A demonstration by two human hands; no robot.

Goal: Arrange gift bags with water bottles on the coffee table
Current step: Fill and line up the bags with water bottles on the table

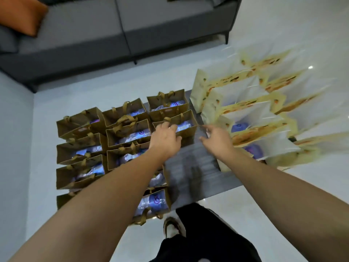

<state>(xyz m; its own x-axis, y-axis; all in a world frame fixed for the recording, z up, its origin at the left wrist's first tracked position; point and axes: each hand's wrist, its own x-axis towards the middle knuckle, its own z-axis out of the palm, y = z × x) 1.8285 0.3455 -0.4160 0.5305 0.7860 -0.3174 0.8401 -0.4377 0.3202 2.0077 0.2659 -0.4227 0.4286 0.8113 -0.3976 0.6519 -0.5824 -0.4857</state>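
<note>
Several brown gift bags (pixel 83 148) with gold handles stand in rows on the left of the grey coffee table (pixel 192 167), each holding a water bottle with a purple label (pixel 130 135). Several cream gift bags (pixel 245 110) with orange prints crowd the right side, and some show bottles inside. My left hand (pixel 166 138) grips the near rim of one brown bag (pixel 188 132) in the right column, fingers curled over the edge. My right hand (pixel 217 138) hovers just right of that bag's corner with its fingers loosely spread and nothing in them; it is blurred.
A grey sofa (pixel 113 35) with an orange cushion (pixel 20 14) runs along the far side. Pale tiled floor (pixel 283 35) surrounds the table. My shoe (pixel 171 226) and dark trouser legs stand at the table's near edge. A bare strip of table lies between the two bag groups.
</note>
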